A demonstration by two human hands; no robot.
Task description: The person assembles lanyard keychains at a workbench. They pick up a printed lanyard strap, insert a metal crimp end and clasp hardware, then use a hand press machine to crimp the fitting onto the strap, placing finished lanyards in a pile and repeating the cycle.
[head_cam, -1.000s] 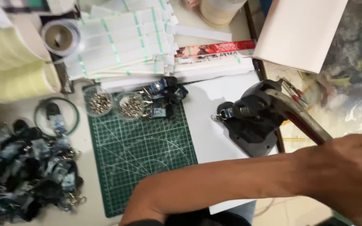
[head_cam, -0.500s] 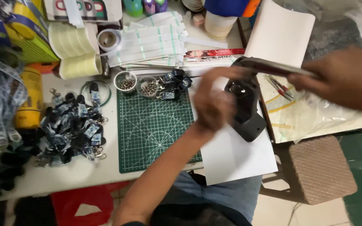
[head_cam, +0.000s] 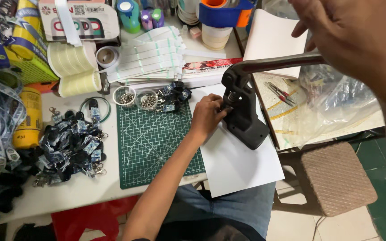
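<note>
My left hand [head_cam: 208, 117] has slid in under the press [head_cam: 245, 117] head, fingers pinching something too small to tell. Right hand [head_cam: 354, 38] now grips the lever [head_cam: 282, 62], raised. Press sits on paper [head_cam: 237, 163] beside the mat [head_cam: 157, 143].

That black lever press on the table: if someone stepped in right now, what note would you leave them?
Left hand: fingers at the die of the black cast-metal lever press, positioning something too small to see.
Right hand: on the raised press handle.
Press stands on a white paper sheet, beside the green cutting mat.
Two small round cups of metal rivets at the mat's top edge; pile of finished-looking lanyard clips to the left.
Handle not yet pressed down.
</note>
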